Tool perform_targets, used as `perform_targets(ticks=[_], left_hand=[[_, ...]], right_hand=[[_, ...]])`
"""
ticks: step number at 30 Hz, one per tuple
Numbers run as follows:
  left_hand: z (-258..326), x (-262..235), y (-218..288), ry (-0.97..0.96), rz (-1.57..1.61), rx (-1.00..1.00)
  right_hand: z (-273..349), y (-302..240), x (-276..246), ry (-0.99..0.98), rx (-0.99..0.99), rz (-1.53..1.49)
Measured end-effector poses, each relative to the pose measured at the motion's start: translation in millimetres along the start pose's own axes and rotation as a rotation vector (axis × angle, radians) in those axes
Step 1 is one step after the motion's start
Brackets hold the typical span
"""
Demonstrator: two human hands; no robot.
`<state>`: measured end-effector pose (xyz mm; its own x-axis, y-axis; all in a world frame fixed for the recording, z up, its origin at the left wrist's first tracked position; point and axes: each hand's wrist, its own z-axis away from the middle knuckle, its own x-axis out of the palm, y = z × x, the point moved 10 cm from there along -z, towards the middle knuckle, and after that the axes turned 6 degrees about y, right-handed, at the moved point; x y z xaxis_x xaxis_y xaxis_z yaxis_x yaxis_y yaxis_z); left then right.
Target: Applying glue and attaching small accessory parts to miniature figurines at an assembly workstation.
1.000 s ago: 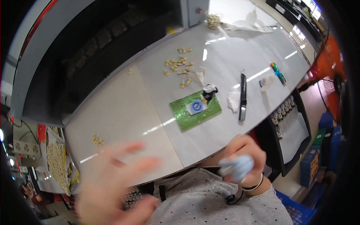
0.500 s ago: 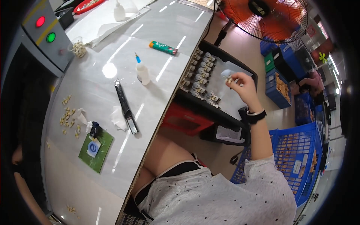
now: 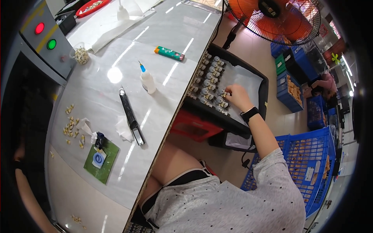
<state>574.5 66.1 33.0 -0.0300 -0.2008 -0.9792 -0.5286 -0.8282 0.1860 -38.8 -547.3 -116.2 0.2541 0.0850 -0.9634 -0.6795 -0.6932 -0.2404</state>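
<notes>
In the head view, my right hand (image 3: 237, 96) has its grip pinched on a small figurine (image 3: 222, 93) inside the black tray (image 3: 228, 123), beside the bench (image 3: 163, 97); neat rows over pale paper (image 3: 248, 75) probably prevent scuffing. My dim left hand's (image 3: 20, 151) grip I can't tell.

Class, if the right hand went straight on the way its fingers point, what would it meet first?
Probably the small grey-and-white figurines lined up in the black tray, just beyond the right hand; depth leaves unclear which.
</notes>
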Motion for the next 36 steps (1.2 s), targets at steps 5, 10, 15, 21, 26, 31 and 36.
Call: perform_targets(ticks=[5,10,15,21,26,31,36], left_hand=[[-3.8,-2.6,-2.2,0.024,-0.102,0.004],[5.6,-18.0,-21.1,0.055,-0.217,-0.025],[40.9,-54.2,-18.7,0.094,-0.334,-0.068],[160.2,-102.6,226.3,0.483,-0.535,0.262],[293.1,-112.1,307.7,0.254,0.188,0.128],[373.1,-64.0,385.9,-0.497,1.154,0.483],[380.6,25.9,348.9,-0.392,1.868,-0.009]], right_hand=[[0.6,0.8,-0.6,-0.004,-0.006,0.008],[5.2,-17.4,-24.9,0.09,-0.071,-0.021],[15.0,-77.9,-99.6,0.312,-0.051,-0.327],[12.9,-212.9,-117.2,0.375,-0.33,-0.71],[-13.2,-265.3,-89.8,0.263,-0.455,-0.733],[19.3,-274.3,-82.1,0.113,-0.263,-1.443],[104.3,-338.6,-70.0,-0.377,-0.178,-1.918]])
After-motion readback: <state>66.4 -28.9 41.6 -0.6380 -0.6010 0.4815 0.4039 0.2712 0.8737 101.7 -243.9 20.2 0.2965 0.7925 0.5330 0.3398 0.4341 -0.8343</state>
